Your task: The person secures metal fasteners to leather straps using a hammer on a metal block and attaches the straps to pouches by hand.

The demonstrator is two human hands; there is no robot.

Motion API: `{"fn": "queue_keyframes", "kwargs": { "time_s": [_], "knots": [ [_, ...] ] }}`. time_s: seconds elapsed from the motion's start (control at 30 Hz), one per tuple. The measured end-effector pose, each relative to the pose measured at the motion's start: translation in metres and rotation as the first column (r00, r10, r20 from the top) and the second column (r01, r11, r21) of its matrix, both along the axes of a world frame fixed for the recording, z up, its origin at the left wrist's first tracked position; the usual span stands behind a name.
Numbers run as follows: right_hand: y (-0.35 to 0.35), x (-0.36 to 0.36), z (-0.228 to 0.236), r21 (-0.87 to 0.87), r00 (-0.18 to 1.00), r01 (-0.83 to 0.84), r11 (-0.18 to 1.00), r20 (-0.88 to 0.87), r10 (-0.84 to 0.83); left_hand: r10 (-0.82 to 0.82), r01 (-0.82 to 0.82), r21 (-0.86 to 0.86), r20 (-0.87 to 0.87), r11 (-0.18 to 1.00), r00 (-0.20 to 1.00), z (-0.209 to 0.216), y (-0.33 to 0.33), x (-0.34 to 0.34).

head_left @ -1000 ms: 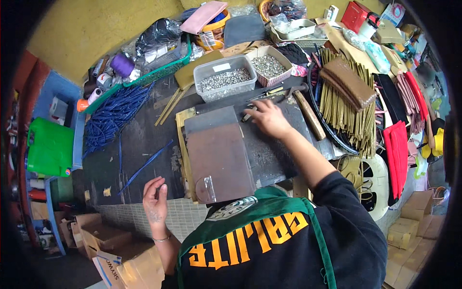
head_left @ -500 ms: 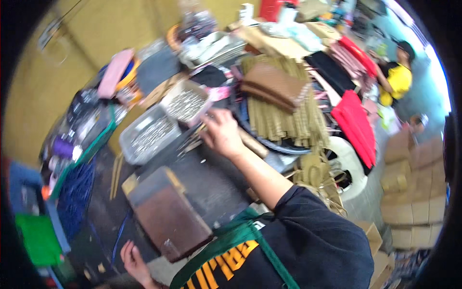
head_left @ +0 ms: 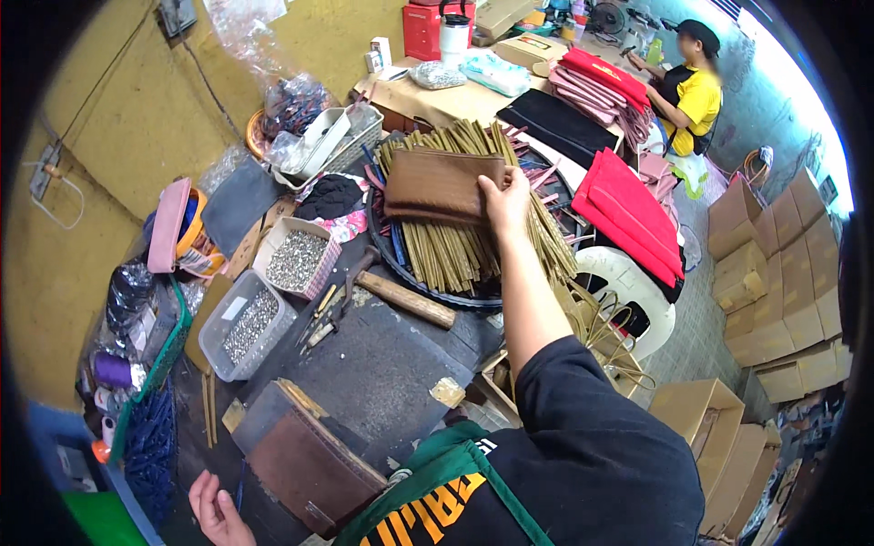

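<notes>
My right hand [head_left: 508, 202] grips the right edge of a brown textured leather stack [head_left: 437, 187], thumb on its top face; the fingers' undersides are hidden. The stack lies on a heap of long olive-tan strips [head_left: 446, 259] in a round dark tray [head_left: 393, 257]. My left hand [head_left: 220, 514] is near the lower edge, palm up, fingers loosely bent and holding nothing. Beside it on the dark work surface lies a dark brown leather panel [head_left: 314, 455]. A hammer [head_left: 405, 298] with a wooden handle rests in front of the tray, near several slim hand tools [head_left: 320, 318].
A clear tub [head_left: 211, 341] and a pale basket [head_left: 266, 244], both of small metal parts, stand to the left. Red folded pieces [head_left: 628, 218] lie on a white stool [head_left: 660, 314]. Cardboard boxes [head_left: 783, 273] are stacked at right. A person in yellow [head_left: 696, 109] works at the back.
My right hand has moved from beside the metal-parts basket, right and away, onto the brown leather stack. My left hand has shifted slightly left and down. The view has turned.
</notes>
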State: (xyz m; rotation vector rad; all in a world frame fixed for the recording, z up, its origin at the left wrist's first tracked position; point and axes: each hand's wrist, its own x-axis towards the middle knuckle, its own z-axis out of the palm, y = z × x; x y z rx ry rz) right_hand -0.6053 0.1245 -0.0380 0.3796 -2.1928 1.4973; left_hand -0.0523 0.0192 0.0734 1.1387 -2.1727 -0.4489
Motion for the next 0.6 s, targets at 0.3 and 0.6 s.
{"fn": "queue_keyframes", "kwargs": {
  "time_s": [0.3, 0.6],
  "knots": [
    [0.017, 0.076, 0.022, -0.717, 0.774, -0.535, 0.446, -0.205, 0.598, -0.539, 0.541, 0.05, -0.06, 0.839, 0.84, 0.031, -0.003, -0.126],
    [0.05, 0.131, 0.047, -0.795, 0.689, -0.554, 0.247, -0.272, 0.672, -0.542, 0.575, 0.077, -0.255, 0.814, 0.801, 0.026, -0.015, -0.217]
  ]
}}
